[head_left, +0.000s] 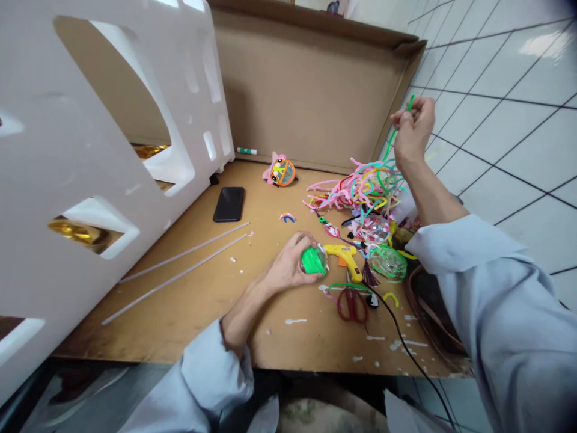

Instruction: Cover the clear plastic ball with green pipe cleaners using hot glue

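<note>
My left hand is wrapped round a small clear ball partly covered in green strips, low over the table. Raised at the right, my right hand pinches a green pipe cleaner whose lower end hangs over a tangled heap of pink, yellow and turquoise pipe cleaners. Just right of the ball lies a yellow glue gun, its nozzle close to the ball. Red-handled scissors lie below the glue gun. Another clear ball with green on it rests farther right.
A white plastic structure with cut-outs stands at the left. Two thin white sticks, a black phone, a decorated pink and orange ball and a green marker lie on the table. The glue gun's black cord runs off the front edge.
</note>
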Available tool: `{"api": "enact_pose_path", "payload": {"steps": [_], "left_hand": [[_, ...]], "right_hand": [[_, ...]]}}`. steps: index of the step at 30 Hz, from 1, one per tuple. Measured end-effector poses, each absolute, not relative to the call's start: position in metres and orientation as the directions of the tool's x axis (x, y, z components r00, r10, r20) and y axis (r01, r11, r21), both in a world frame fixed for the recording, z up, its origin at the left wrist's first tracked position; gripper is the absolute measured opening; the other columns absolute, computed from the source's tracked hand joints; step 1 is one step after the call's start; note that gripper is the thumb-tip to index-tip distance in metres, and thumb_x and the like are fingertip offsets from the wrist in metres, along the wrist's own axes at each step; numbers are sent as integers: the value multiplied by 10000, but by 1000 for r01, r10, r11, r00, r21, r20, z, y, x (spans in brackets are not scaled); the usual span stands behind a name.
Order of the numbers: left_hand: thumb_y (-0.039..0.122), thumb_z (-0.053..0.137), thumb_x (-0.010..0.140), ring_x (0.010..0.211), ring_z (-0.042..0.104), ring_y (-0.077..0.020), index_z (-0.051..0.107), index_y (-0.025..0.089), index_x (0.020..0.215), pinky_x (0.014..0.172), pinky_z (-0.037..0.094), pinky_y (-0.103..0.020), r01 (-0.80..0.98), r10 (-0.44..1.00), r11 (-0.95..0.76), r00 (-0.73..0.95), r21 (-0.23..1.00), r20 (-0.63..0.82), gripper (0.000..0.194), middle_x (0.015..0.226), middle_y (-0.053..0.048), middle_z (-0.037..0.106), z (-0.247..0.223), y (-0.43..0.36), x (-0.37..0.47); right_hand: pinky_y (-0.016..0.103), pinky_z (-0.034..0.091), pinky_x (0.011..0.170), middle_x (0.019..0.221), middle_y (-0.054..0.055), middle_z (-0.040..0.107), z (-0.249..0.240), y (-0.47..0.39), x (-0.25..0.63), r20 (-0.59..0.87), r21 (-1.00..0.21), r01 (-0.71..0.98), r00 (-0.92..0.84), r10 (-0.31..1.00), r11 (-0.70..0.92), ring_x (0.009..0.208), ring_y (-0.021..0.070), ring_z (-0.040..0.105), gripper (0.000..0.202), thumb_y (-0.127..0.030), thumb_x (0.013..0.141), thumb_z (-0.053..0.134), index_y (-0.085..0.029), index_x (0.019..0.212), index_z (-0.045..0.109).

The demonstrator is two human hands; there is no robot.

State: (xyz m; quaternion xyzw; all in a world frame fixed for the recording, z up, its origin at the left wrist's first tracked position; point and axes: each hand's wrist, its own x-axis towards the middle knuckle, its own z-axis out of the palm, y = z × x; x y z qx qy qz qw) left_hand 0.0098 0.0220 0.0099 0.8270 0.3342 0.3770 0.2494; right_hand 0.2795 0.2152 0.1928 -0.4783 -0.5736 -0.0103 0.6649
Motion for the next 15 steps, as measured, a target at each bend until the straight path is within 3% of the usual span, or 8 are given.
{"api": "enact_pose_path", "payload": {"steps": [3,6,8,12,15], "left_hand": [[311,776,666,1161,563,-277,511,219,1082,1020,487,-432,362,740,-653,491,665,460,502,1215,-98,540,10,22,10],[316,776,662,1164,563,-284,521,226,1089,1022,485,-440,358,744,-647,488,673,456,506,1210,-94,545,11,22,10],[324,775,667,1155,566,-284,520,228,1093,1020,485,-446,352,746,-643,487,680,454,506,1205,-95,548,11,22,10],[343,766,687,1155,567,-280,512,224,1088,1031,478,-450,329,734,-655,490,680,470,490,1193,-97,551,12,22,9],[347,760,689,1151,568,-279,513,221,1092,1030,476,-446,329,727,-664,494,671,477,490,1191,-98,555,11,23,9]], "right_hand": [[194,466,720,800,-7,585,212,201,269,801,-583,563,272,534,586,698,60,591,348,56,910,277,-254,871,431],[210,462,772,849,9,579,223,188,266,912,-397,646,196,361,652,749,79,573,317,-10,965,302,-269,832,428],[230,435,844,867,20,587,227,183,270,925,-337,731,139,355,593,817,95,569,332,36,926,355,-256,799,449],[246,422,811,813,11,588,226,177,274,841,-376,799,82,534,470,760,107,565,296,43,883,393,-206,828,543],[233,418,814,849,8,596,222,167,256,859,-407,802,172,482,438,739,93,572,258,-9,925,402,-187,909,588]]}}
